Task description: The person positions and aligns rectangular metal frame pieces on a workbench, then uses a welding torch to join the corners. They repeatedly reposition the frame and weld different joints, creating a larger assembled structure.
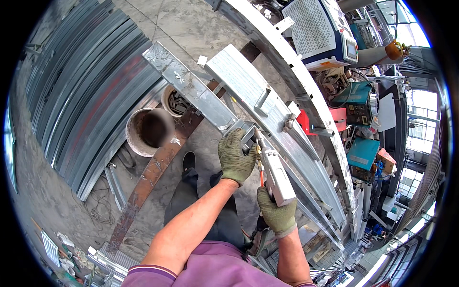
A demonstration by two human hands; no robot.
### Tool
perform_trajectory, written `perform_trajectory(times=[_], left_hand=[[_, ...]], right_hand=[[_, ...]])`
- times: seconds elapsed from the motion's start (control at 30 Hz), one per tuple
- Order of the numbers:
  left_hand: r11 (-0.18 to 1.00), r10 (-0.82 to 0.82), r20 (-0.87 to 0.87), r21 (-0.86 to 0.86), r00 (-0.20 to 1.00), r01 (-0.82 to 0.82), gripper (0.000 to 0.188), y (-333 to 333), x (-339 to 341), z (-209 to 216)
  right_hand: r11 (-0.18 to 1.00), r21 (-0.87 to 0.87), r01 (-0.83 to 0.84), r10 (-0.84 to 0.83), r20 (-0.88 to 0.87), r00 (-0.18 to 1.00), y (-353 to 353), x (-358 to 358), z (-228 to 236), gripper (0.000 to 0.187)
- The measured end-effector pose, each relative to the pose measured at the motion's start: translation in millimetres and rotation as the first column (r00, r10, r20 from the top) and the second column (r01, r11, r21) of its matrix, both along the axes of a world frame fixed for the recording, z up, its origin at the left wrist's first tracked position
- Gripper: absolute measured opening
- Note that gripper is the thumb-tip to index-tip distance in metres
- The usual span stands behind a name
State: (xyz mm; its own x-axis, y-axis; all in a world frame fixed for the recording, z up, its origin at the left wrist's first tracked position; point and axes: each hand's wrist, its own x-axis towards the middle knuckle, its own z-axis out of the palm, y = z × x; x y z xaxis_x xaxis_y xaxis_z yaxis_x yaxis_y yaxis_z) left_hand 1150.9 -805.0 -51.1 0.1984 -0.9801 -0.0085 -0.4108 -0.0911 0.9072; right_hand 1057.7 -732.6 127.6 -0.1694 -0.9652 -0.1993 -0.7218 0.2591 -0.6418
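Floor (184, 36): was scuffed grey concrete, showing left of the wide steel beam (244, 76)
Room: pretty packed workshop, with a stack of grey steel profiles (91, 103) well left of the beam and teal machines (362, 154) off to its right
Gun (278, 179): was white and boxy with a metal nozzle, just left of the beam
Bracket (247, 135): looked small, grey, squared-off, near the nozzle tip
Left hand (235, 157): olive glove, was gripping the bracket
Right hand (277, 214): was wrapped around the gun's lower end, apart from the left
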Motion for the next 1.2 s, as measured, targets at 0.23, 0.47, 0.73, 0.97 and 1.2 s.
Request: perform_trajectory(times=[0.23,0.47,0.73,0.97,1.2], left_hand=[[1.000,-0.003,0.063,-0.024,0.998,0.005,0.069,0,0,-4],[1.000,-0.003,0.016,-0.024,1.000,0.004,0.067,-4,2,6],[0.999,-0.045,-0.032,-0.023,0.998,0.044,0.068,-6,4,3],[0.999,-0.044,-0.036,0.013,0.998,0.045,0.069,-4,3,2],[0.998,-0.051,-0.006,0.024,0.999,0.051,0.072,-3,3,1]], right_hand=[[0.989,0.141,-0.036,0.034,0.015,0.999,2,-6,3,0.040],[0.986,0.163,-0.024,0.022,0.016,1.000,3,-8,2,0.039],[0.999,0.002,-0.033,0.033,-0.014,0.999,3,-4,-3,0.027],[0.999,-0.007,-0.045,0.045,-0.032,0.998,4,-4,-3,0.026],[0.999,0.011,-0.033,0.034,-0.037,0.999,6,-5,-3,0.024]])
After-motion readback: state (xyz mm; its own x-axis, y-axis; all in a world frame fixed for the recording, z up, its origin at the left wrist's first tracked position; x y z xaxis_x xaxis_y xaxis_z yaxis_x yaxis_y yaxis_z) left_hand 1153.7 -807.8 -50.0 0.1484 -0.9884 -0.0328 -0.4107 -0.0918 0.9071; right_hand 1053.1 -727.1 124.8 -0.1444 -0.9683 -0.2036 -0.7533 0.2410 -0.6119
